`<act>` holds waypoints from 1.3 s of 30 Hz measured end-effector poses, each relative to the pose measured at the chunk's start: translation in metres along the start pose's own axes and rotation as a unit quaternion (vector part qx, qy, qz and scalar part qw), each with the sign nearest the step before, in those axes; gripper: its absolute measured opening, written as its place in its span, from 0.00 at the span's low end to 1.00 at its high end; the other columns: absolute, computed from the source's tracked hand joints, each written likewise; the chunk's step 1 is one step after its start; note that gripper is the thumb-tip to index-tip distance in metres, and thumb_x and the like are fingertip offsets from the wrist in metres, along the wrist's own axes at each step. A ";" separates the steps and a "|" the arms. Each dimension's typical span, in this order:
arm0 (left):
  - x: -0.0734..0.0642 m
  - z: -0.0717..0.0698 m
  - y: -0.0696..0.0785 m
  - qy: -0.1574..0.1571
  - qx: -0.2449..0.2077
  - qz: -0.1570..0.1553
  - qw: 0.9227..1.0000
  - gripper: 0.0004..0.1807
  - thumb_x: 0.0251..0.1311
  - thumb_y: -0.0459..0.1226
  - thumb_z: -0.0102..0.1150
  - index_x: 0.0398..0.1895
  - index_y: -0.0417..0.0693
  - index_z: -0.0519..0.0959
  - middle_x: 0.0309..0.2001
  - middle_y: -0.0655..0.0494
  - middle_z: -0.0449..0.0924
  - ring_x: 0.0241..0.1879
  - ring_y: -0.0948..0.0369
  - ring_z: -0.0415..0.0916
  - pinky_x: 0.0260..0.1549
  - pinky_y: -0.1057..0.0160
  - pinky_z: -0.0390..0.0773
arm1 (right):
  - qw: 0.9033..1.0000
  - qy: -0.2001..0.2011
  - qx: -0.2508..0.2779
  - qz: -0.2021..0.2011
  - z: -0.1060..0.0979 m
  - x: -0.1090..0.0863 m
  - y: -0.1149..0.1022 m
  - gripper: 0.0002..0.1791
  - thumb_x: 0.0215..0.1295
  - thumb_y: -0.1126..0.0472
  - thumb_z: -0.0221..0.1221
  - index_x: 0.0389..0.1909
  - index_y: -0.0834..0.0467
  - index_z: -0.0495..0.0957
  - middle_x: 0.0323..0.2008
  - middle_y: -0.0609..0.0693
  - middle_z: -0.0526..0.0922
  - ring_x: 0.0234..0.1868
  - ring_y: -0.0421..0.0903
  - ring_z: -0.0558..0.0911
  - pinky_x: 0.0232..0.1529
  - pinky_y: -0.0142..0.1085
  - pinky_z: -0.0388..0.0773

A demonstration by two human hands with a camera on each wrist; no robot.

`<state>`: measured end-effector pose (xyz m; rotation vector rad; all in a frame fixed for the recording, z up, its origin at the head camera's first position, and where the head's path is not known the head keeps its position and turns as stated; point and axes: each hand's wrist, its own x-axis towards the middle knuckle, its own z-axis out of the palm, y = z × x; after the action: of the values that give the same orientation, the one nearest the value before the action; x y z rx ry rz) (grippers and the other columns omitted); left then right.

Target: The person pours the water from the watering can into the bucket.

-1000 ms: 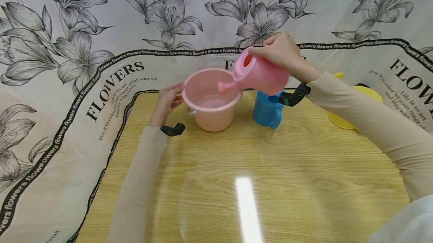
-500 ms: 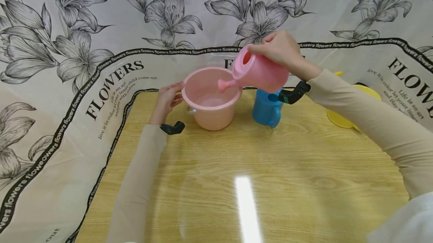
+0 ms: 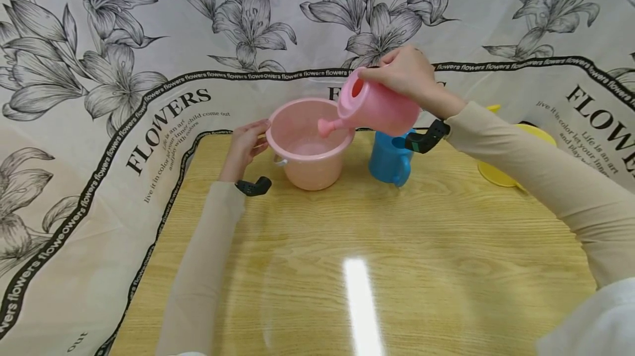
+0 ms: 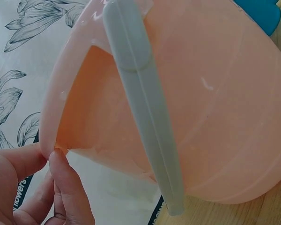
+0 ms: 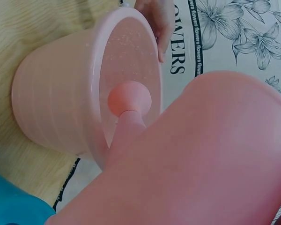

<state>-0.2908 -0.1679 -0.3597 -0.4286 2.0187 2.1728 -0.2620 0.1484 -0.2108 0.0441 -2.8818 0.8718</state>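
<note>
A pink bucket (image 3: pixel 313 171) stands upright at the back of the table, a pale handle (image 4: pixel 145 108) hanging down its side. My left hand (image 3: pixel 245 145) pinches its rim from the left, thumb and forefinger meeting at the edge in the left wrist view. My right hand (image 3: pixel 408 76) grips a pink watering can (image 3: pixel 384 108), tilted with its spout to the left. The round spout head (image 5: pixel 129 99) is over the bucket's mouth. Small droplets show on the bucket's inner wall in the right wrist view. The can's own handle is mostly hidden by my right hand.
Just right of the bucket, below the can, stands a blue pitcher (image 3: pixel 389 160) with a handle. Something yellow (image 3: pixel 496 174) is partly hidden behind my right forearm. A flower-printed cloth (image 3: pixel 278 31) hangs behind the wooden table (image 3: pixel 297 268).
The watering can and my right hand have shifted very slightly left; the can stays tilted over the bucket. My left hand keeps its hold on the rim.
</note>
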 end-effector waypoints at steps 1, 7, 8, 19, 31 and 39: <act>0.000 0.000 0.000 0.000 -0.001 0.000 1.000 0.20 0.65 0.42 0.57 0.59 0.48 0.77 0.45 0.56 0.78 0.28 0.69 0.77 0.26 0.77 0.78 | 1.000 0.001 -0.005 -0.001 0.000 0.000 -0.001 0.33 0.49 0.28 0.59 0.07 0.49 0.60 0.07 0.39 0.55 0.17 0.40 0.67 0.20 0.32 0.64; 0.001 0.000 -0.001 -0.002 0.001 0.005 1.000 0.19 0.66 0.42 0.57 0.58 0.48 0.77 0.45 0.56 0.78 0.29 0.68 0.76 0.27 0.76 0.78 | 1.000 0.007 -0.008 -0.013 0.003 -0.001 -0.003 0.33 0.50 0.29 0.59 0.06 0.49 0.60 0.07 0.39 0.54 0.15 0.39 0.64 0.19 0.32 0.61; 0.001 0.000 -0.001 -0.003 0.003 0.005 1.000 0.19 0.66 0.42 0.57 0.58 0.48 0.77 0.45 0.56 0.78 0.29 0.68 0.76 0.27 0.76 0.78 | 1.000 0.008 -0.007 -0.015 0.003 -0.001 -0.003 0.33 0.50 0.29 0.60 0.06 0.49 0.60 0.07 0.39 0.54 0.16 0.40 0.64 0.18 0.32 0.61; 0.001 0.001 -0.002 -0.002 -0.001 0.007 1.000 0.19 0.66 0.42 0.57 0.58 0.47 0.77 0.45 0.56 0.78 0.26 0.69 0.76 0.25 0.76 0.78 | 0.999 0.010 -0.015 -0.028 0.005 -0.002 -0.007 0.33 0.51 0.30 0.59 0.06 0.49 0.60 0.07 0.39 0.54 0.15 0.38 0.64 0.18 0.31 0.59; 0.001 0.000 -0.002 0.001 0.003 0.002 1.000 0.19 0.66 0.43 0.57 0.58 0.48 0.77 0.46 0.56 0.77 0.29 0.68 0.76 0.26 0.76 0.78 | 0.999 0.011 -0.026 -0.036 0.005 0.001 -0.008 0.33 0.51 0.30 0.59 0.07 0.50 0.59 0.08 0.39 0.53 0.14 0.38 0.62 0.17 0.31 0.58; 0.000 -0.001 -0.002 -0.004 0.002 0.004 1.000 0.20 0.66 0.43 0.57 0.59 0.47 0.77 0.45 0.56 0.78 0.27 0.69 0.76 0.26 0.76 0.78 | 0.999 0.014 -0.027 -0.036 0.005 0.000 -0.010 0.33 0.50 0.31 0.59 0.07 0.50 0.60 0.08 0.39 0.53 0.14 0.38 0.62 0.18 0.31 0.58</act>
<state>-0.2903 -0.1685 -0.3612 -0.4127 2.0225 2.1716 -0.2620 0.1373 -0.2094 0.1278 -2.8560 0.7750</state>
